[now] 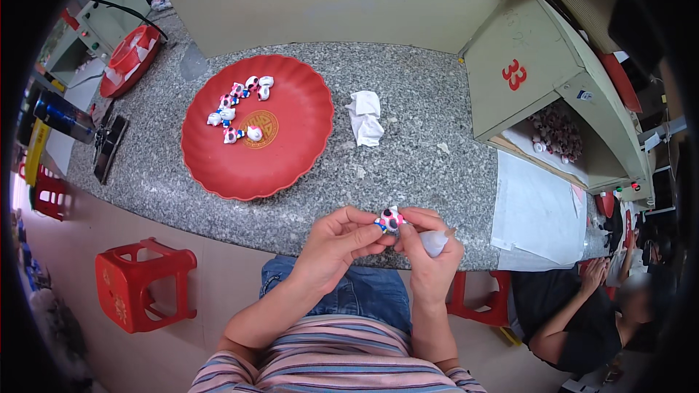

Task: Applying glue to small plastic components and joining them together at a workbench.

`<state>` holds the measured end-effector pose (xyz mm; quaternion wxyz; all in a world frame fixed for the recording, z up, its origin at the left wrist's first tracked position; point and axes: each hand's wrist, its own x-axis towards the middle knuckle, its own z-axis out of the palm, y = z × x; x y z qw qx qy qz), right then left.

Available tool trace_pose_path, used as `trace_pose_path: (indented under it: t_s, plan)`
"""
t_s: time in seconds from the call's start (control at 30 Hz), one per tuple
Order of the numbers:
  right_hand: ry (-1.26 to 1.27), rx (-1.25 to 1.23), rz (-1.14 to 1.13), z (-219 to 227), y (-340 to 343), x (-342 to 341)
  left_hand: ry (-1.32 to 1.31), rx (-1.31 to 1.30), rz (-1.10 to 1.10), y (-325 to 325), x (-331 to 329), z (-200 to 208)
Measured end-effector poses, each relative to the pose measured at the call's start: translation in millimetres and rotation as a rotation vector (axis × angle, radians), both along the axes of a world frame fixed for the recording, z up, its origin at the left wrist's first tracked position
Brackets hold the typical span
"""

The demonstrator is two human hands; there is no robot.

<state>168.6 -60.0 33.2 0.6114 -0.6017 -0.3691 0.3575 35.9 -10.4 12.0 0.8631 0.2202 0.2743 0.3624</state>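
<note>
Just over the near edge of the counter, my two hands meet around a small painted figurine [392,219], white with pink, black and blue. My left hand [341,239] pinches its blue lower end between thumb and fingers. My right hand [429,255] grips its other side with thumb and forefinger. A small whitish translucent squeeze bottle [435,242] with a brownish tip is also tucked in the right hand. Farther off to the left lies a scalloped red plate [291,164] holding several similar figurines and white pieces [231,135], grouped on its left and upper part.
Crumpled white tissue [365,118] lies right of the plate on the speckled granite counter [408,167]. A grey-green box cabinet [531,65] stands at right, with many small parts [557,135] inside; white paper [539,207] is before it. Red stool [142,284] lower left; another person [582,313] sits right.
</note>
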Motion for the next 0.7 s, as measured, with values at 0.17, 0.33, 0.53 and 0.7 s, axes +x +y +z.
trace_pose_path:
  t_s: [0.17, 0.33, 0.53, 0.7]
  plan:
    - [-0.015, -0.012, 0.009, 2, 0, 0, -0.031, 0.004, -0.026, 1, -2, 0]
    - [0.000, 0.009, 0.021, -1, -1, 1, -0.011, 0.015, -0.123, 0, -2, 5]
    - [-0.130, 0.081, 0.037, -9, -3, 5, 0.081, 0.130, -0.071, -5, 2, 0]
    - [-0.242, 0.078, 0.056, -9, -4, 8, 0.218, 0.327, 0.028, -9, 5, -5]
